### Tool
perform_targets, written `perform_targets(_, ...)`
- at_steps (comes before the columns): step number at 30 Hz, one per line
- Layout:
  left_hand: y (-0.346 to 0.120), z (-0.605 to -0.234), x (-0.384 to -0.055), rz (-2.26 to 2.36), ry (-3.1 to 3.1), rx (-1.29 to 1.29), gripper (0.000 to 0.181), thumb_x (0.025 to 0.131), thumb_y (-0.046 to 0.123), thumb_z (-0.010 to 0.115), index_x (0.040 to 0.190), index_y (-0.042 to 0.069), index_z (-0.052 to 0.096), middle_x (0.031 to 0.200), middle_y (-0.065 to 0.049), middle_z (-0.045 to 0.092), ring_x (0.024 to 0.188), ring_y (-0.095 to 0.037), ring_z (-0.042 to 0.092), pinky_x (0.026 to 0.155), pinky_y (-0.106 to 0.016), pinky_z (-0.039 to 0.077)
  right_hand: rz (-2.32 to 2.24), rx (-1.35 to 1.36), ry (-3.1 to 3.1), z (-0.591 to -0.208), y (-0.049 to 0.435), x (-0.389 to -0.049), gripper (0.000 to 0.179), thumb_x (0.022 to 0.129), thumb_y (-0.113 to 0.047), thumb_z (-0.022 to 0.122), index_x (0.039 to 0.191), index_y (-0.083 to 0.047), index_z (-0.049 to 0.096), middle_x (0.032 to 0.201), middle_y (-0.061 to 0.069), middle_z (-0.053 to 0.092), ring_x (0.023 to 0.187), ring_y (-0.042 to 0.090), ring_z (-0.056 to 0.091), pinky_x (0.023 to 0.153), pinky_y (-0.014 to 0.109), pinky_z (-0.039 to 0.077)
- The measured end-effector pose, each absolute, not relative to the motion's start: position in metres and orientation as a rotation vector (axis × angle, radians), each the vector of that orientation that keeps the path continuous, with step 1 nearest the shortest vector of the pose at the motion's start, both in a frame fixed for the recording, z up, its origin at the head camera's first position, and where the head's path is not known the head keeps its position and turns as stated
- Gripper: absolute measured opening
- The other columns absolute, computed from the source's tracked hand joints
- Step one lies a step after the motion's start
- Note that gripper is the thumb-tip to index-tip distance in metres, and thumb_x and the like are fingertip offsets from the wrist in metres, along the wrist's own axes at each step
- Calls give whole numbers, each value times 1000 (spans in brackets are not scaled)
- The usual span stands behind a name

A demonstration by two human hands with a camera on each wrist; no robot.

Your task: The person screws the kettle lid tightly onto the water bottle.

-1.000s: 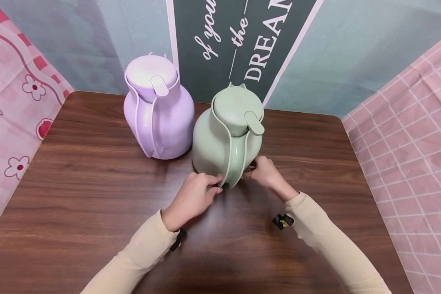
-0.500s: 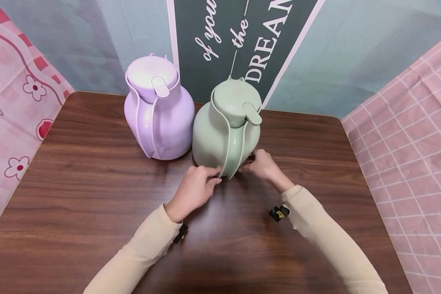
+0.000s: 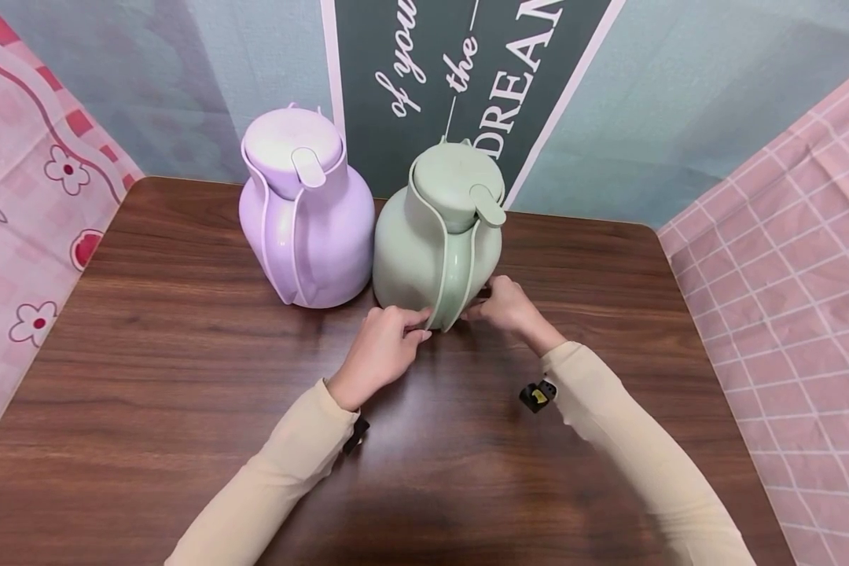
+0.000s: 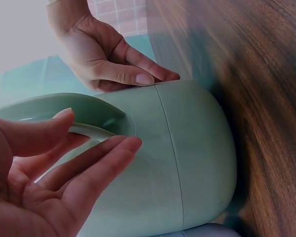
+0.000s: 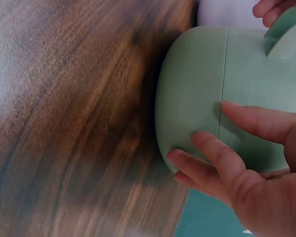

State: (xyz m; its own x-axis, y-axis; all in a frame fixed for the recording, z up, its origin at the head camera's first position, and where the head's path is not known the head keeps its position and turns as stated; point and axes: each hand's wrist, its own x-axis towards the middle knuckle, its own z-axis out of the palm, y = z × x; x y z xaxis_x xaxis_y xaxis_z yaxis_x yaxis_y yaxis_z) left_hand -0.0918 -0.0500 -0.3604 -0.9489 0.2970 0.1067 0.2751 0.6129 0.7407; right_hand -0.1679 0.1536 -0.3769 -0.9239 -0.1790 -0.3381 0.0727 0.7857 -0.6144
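A pale green thermos jug (image 3: 431, 251) stands upright on the wooden table, its handle (image 3: 453, 283) towards me and its lid lever pointing to the front right. My left hand (image 3: 382, 346) pinches the left edge of the handle near its lower end. In the left wrist view, that hand's thumb and fingers (image 4: 103, 168) lie either side of the handle's rim. My right hand (image 3: 509, 306) presses nearly straight fingers (image 5: 222, 153) and thumb against the jug's lower right side, across its seam. To the left stands a matching lilac thermos jug (image 3: 332, 244), close against the green one.
Behind the jugs rises a blue-grey cloth backdrop with a dark lettered panel (image 3: 424, 71). A pink grid-patterned cloth (image 3: 806, 275) borders the right side, a flowered pink one (image 3: 42, 236) the left. The brown table top (image 3: 467, 472) runs towards me.
The green thermos jug has slid back towards the backdrop, with both hands moving along with it. The lilac jug stays in place.
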Motion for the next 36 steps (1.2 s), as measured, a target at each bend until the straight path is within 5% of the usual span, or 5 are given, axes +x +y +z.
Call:
perform_targets(4, -49, -359, -96, 1273, 2773, 472, 27, 83, 6, 64, 110, 7, 67, 107, -5, 65, 55, -11, 46, 61, -28, 42, -908, -88, 2601, -377, 154, -171, 46, 70, -15, 76, 109, 3, 60, 110, 18, 61, 104, 31, 54, 86, 41, 42)
perform_targets(11, -48, -357, -101, 1258, 2775, 454, 26, 84, 7, 63, 110, 7, 67, 108, -5, 65, 77, -15, 59, 71, -33, 46, -862, -98, 2587, -377, 155, -178, 49, 72, -17, 75, 113, 3, 57, 113, 19, 59, 104, 30, 53, 84, 41, 43)
perform_targets(25, -46, -360, -112, 1257, 2752, 415, 27, 86, 7, 62, 113, 6, 65, 108, -8, 64, 52, -11, 44, 55, -27, 39, -804, -124, 2590, -376, 157, -191, 50, 73, -19, 74, 114, 4, 57, 113, 19, 59, 103, 32, 53, 85, 42, 43)
perform_targets(36, -45, -358, -120, 1234, 2775, 406, 26, 86, 10, 62, 112, 7, 65, 107, -6, 65, 66, -15, 53, 67, -30, 44, -816, -97, 2566, -375, 155, -200, 51, 74, -16, 73, 117, 5, 53, 117, 20, 56, 104, 31, 51, 87, 43, 41)
